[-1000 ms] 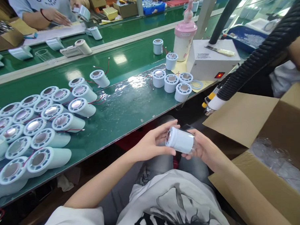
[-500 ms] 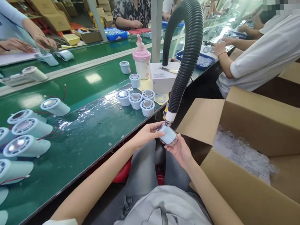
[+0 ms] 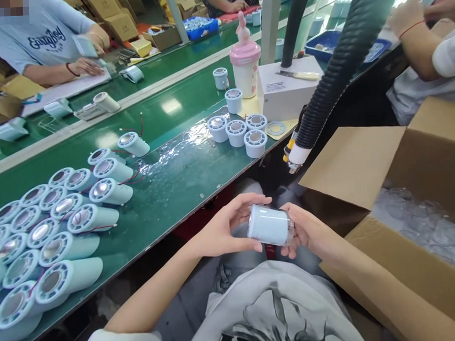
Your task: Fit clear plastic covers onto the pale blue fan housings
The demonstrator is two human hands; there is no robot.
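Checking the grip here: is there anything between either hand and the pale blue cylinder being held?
Nothing visible. The left hand and right hand both grip the pale blue cylinder directly, one at each end, above the lap. The black hose hangs apart, above and to the right.

Both hands, left hand [image 3: 218,231] and right hand [image 3: 309,230], grip a pale-blue cylinder [image 3: 268,225], seemingly clear-capped.

The one text I can partly read is cursive lettering, something like "Energy", across the chest of the light blue T-shirt [image 3: 44,40] on the person far left. The white box's [image 3: 284,90] label, far right on the worktop, is too small to read.
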